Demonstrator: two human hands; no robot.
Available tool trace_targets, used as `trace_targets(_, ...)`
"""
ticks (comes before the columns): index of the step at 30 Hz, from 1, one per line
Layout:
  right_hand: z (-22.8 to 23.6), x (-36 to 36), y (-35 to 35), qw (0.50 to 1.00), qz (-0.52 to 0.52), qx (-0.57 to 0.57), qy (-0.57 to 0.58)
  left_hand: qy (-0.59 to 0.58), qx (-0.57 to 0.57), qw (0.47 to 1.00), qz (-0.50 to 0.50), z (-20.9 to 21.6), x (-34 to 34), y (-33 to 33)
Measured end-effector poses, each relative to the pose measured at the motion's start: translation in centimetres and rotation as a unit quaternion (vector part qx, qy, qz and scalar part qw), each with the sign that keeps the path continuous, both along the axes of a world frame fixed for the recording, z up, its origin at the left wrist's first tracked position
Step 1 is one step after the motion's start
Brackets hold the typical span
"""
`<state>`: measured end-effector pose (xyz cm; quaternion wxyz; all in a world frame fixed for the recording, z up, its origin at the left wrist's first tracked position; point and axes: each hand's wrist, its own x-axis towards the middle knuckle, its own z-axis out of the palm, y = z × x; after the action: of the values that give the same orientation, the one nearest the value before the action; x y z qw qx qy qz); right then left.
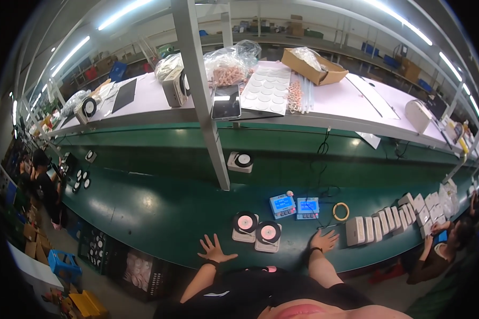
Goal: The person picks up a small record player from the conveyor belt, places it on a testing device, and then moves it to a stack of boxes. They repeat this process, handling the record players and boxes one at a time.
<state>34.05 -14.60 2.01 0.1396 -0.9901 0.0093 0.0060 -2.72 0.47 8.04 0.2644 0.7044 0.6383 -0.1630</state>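
My left hand (213, 249) lies on the green bench with its fingers spread, holding nothing. Its nearest things are two small cream record-player-shaped units, one at the left (240, 234) and one at the right (267, 246). Each carries a black disc with a pink centre. To their right, my right hand (325, 242) rests open on the bench, fingers stretched out. Beyond the units stand two meters with lit blue screens, one at the left (282, 206) and one at the right (307, 208). A yellow-orange ring (340, 211) lies past my right hand.
Several cream units (355, 232) stand in a row at the right, where another person (452, 244) works. A grey post (210, 133) rises ahead beside another disc-topped unit (240, 161). The shelf (159, 103) above holds bags and a cardboard box (315, 68). Black crates (155, 284) sit lower left.
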Motion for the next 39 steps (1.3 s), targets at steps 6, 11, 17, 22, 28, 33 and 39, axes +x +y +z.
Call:
trace_targets(6, 3.1, 1.0, -4.3, 0.958, 0.203, -0.030, 0.199, 0.070, -0.098, 0.991, -0.050, -0.7, 0.1, 1.0)
trace_targets(11, 2.3, 2.0, -6.5, 0.943, 0.246, -0.024, 0.224, 0.075, -0.076, 0.992, -0.066, -1.5, -0.1, 0.9)
trace_targets(17, 3.1, 2.9, -5.2, 0.921, 0.249, -0.099, 0.284, 0.077, -0.072, 0.993, -0.055, -1.2, -0.1, 1.1)
trace_targets(22, 4.2, 3.3, -4.6, 0.910, 0.262, -0.143, 0.289, 0.058, -0.051, 0.995, -0.061, -1.3, 0.1, 1.0)
trace_targets(28, 4.7, 3.0, -4.6, 0.913, 0.232, -0.099, 0.321, 0.092, -0.068, 0.991, -0.070, -1.1, 0.4, 1.0)
trace_targets(33, 5.5, 2.3, -2.4, 0.929, 0.151, -0.052, 0.334, 0.108, -0.120, 0.978, -0.133, 1.1, 0.6, 4.0)
trace_targets(39, 6.3, 2.7, -1.8, 0.921, 0.106, -0.063, 0.369, -0.128, -0.052, 0.964, -0.226, 6.4, 5.1, 14.9)
